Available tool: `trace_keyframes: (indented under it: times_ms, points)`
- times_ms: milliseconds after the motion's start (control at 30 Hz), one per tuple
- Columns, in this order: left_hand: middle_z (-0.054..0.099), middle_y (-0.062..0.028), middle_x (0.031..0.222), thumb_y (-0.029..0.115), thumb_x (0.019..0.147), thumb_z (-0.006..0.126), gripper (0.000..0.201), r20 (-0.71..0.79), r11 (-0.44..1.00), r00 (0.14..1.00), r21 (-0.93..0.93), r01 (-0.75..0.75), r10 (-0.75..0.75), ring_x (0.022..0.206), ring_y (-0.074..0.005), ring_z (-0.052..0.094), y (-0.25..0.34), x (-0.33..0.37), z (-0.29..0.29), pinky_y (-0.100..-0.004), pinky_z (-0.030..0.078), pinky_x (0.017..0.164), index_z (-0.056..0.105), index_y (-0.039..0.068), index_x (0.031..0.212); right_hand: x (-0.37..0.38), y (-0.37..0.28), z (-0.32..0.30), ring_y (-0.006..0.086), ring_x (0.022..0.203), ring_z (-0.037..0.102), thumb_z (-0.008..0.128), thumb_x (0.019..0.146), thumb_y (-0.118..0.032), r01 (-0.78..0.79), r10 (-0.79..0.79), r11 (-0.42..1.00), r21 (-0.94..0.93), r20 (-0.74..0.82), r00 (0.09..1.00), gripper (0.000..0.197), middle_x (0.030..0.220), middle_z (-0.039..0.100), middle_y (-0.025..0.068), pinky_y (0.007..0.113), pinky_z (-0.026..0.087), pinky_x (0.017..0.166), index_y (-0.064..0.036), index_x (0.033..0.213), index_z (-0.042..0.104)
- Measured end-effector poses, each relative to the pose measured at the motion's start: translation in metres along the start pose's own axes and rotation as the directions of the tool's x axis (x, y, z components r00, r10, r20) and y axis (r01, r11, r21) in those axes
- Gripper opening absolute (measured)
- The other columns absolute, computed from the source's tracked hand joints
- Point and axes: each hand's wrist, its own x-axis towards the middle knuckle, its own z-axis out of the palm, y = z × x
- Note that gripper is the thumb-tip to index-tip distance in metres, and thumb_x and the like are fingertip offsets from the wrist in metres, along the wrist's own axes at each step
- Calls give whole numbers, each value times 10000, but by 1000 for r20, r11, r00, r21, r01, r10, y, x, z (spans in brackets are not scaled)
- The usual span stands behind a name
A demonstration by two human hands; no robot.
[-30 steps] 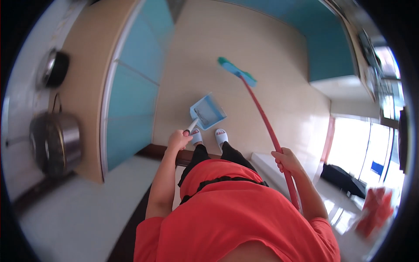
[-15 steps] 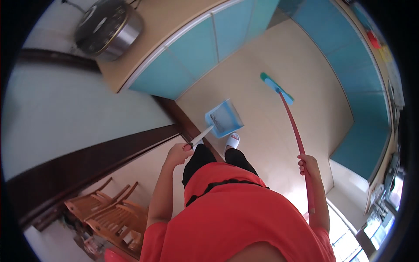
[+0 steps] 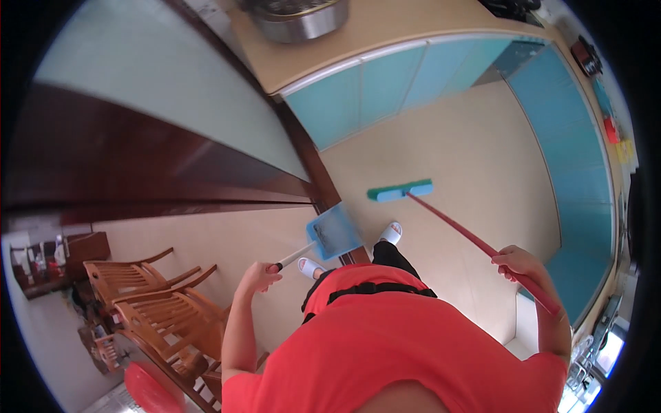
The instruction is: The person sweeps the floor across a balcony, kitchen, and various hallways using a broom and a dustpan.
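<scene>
My left hand [image 3: 259, 277] is closed round the end of a pale handle that leads to a blue dustpan [image 3: 336, 233]. Dark debris lies in the pan, which is over the dark door sill beside my slippered feet. In my right hand [image 3: 518, 262] is the red stick of a broom [image 3: 418, 191], its fingers wrapped round the shaft. The broom's light blue head with green bristles is on the beige floor, ahead of my right foot and to the right of the dustpan.
Turquoise cabinets [image 3: 390, 79] run along the far side and the right. A silver cooker [image 3: 303, 20] stands on the wooden counter. At left are a dark-framed sliding door [image 3: 138, 148] and wooden chairs [image 3: 165, 310], with a red round item [image 3: 153, 387] below them.
My view has turned left. The broom head has swung nearer and to the left, towards the dustpan. The dustpan now sits over the sill, and both hands keep their hold.
</scene>
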Motion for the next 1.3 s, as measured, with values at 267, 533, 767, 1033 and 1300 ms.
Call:
trace_keyframes:
  times_ms: [267,533,767,1033,1300]
  points:
    - [518,-22,567,182,701,642,172,-74,964,993,-259,64,-86,449,-108,506,-145,-104,-38,-256,434,421,618,32,782,-100,-84,97,91,447,443,536,830,-197,11,29,972,-235,168,985,215,593,498,20,237,354,389,14,860,561]
    - [515,-25,544,170,717,641,158,-247,854,954,-519,18,-170,413,-112,503,-273,-194,-49,-260,420,395,572,29,701,-160,-140,236,27,428,342,509,888,-235,-114,72,991,64,462,884,251,582,391,-31,171,270,372,11,940,523]
    - [535,-43,548,179,730,654,179,-348,733,886,-680,-14,-307,419,-124,521,-306,-175,-33,-277,414,390,579,17,745,-148,-222,348,29,431,367,522,889,-267,126,-120,992,21,486,866,265,586,408,-44,190,302,355,-7,939,520]
    - [505,-34,527,162,725,640,191,-391,471,834,-863,-184,-390,386,-115,486,-330,-119,-61,-259,395,354,545,3,679,-117,-337,437,44,423,434,552,871,-300,411,-387,909,66,497,777,274,583,471,-36,206,364,355,-27,877,527]
    - [487,-13,526,138,764,621,166,-408,324,816,-901,-287,-411,361,-88,453,-329,-57,-199,-234,351,313,543,20,675,-55,-495,476,49,425,462,593,830,-291,498,-480,865,64,395,783,264,600,494,-14,208,370,350,-40,797,518]
